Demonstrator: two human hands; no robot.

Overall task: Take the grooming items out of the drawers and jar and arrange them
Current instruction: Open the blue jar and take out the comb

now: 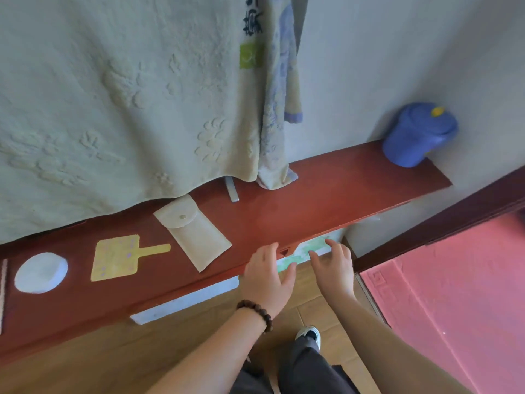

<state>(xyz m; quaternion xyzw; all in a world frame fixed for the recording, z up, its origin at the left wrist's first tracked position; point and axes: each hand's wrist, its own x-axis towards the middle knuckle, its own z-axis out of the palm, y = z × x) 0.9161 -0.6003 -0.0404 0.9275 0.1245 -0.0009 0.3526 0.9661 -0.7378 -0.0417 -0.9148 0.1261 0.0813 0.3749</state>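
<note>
Both our forearms reach to the red shelf's [326, 191] front edge: left hand [267, 275] and right hand [333, 268] empty, fingers spread over what seems a slightly open drawer [301, 253]. Pouch [193, 233], comb [119, 257] and pad [41, 273] lie arranged; next we open it, then the blue jar [417, 135].

White round pad [41, 273], yellow paddle brush [118, 257], cream snap pouch [193, 233] — flat on red top, blue jar [417, 135] — upright, far right

Drawer [305, 250] interior mostly under tabletop [326, 189]
</note>
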